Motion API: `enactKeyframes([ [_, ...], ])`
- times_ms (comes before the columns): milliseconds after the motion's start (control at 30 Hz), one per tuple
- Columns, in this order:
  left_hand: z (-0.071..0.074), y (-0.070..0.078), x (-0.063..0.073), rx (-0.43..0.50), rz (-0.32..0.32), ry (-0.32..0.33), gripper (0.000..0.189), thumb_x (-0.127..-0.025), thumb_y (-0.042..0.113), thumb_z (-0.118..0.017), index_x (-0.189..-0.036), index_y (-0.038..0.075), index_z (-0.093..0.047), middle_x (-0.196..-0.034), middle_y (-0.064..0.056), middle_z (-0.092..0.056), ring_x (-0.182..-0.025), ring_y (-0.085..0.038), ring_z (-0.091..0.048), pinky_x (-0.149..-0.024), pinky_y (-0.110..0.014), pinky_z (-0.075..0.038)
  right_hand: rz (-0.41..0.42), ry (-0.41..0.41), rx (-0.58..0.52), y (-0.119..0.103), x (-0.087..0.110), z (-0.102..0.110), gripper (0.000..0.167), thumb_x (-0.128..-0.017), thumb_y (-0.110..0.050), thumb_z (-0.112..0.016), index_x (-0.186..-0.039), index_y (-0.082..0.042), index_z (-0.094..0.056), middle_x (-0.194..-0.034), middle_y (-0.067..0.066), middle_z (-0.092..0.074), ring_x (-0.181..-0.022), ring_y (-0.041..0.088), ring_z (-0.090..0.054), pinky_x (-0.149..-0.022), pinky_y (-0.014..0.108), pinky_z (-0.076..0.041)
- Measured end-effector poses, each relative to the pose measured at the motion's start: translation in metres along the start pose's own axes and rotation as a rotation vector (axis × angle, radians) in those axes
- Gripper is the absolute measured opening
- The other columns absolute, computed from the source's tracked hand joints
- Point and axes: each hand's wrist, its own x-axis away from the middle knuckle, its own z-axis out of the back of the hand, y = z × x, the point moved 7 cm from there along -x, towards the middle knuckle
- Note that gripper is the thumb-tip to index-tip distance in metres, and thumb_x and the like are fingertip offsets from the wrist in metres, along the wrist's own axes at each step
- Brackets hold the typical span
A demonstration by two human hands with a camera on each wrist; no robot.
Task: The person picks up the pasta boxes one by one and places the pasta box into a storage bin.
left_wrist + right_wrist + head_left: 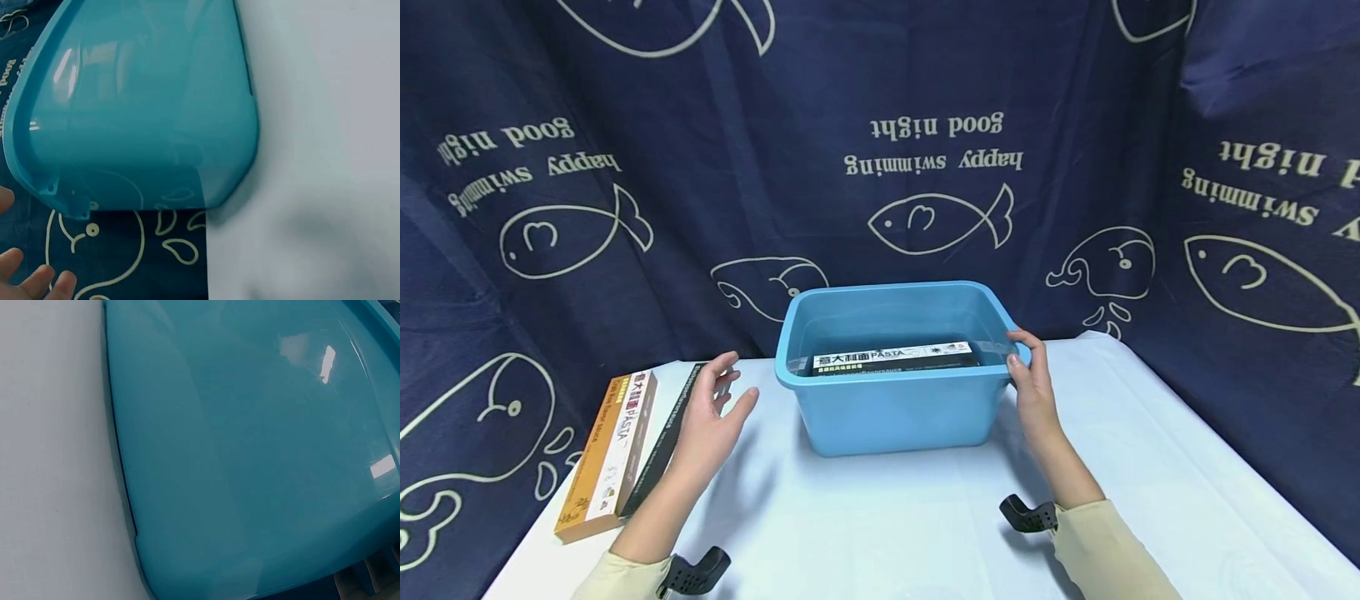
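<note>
A blue plastic bin stands on the white table, and one pasta box with a white and black surface shows inside it. My right hand grips the bin's right rim, thumb on the near corner. Left of the bin, my left hand is held in the air with fingers spread loosely and nothing in them. Its forearm partly hides a black box lying next to an orange-and-white pasta box. In the left wrist view the left fingertips are apart from the bin.
A dark blue curtain with fish and whale drawings hangs behind the table and along both sides. The white tablecloth extends in front of the bin. Both wrists wear black camera mounts.
</note>
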Motion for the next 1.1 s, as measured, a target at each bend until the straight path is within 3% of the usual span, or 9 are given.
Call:
enactKeyframes([
  [233,0.010,-0.015,0.012,-0.076,0.048,-0.004,0.070,-0.099,0.028,-0.062,-0.156,0.012,-0.025,-0.160,-0.013,-0.032,-0.145,-0.034,-0.036,-0.116,-0.056,-0.033,0.000,-0.001,-0.013,0.000,-0.002,-0.001,0.044,-0.103,-0.022,-0.038,-0.145,-0.010,-0.033,-0.162,0.007,-0.024,-0.150,0.029,-0.023,-0.119,0.065,-0.018],
  [567,0.016,-0.031,0.027,-0.157,0.060,0.009,0.075,-0.095,0.024,-0.067,-0.155,0.008,-0.025,-0.158,-0.018,-0.030,-0.142,-0.038,-0.035,-0.109,-0.057,-0.034,-0.011,-0.002,-0.018,0.000,0.000,-0.002,0.044,-0.104,-0.022,-0.037,-0.145,-0.010,-0.032,-0.162,0.005,-0.024,-0.150,0.027,-0.022,-0.119,0.064,-0.018],
  [867,0.023,-0.049,0.039,-0.219,0.139,-0.026,0.086,-0.094,0.030,-0.069,-0.158,0.008,-0.016,-0.160,-0.024,-0.024,-0.144,-0.046,-0.029,-0.109,-0.065,-0.031,-0.015,0.001,0.005,0.002,0.001,-0.001,0.045,-0.104,-0.024,-0.038,-0.146,-0.012,-0.033,-0.164,0.005,-0.023,-0.152,0.030,-0.020,-0.119,0.067,-0.017],
  [1100,0.032,-0.062,0.043,-0.242,0.184,-0.030,0.093,-0.093,0.029,-0.071,-0.159,0.005,-0.010,-0.158,-0.029,-0.022,-0.144,-0.048,-0.027,-0.109,-0.062,-0.030,-0.004,0.006,-0.002,0.001,0.000,0.000,0.045,-0.103,-0.025,-0.038,-0.146,-0.011,-0.033,-0.163,0.003,-0.024,-0.152,0.029,-0.020,-0.119,0.065,-0.018],
])
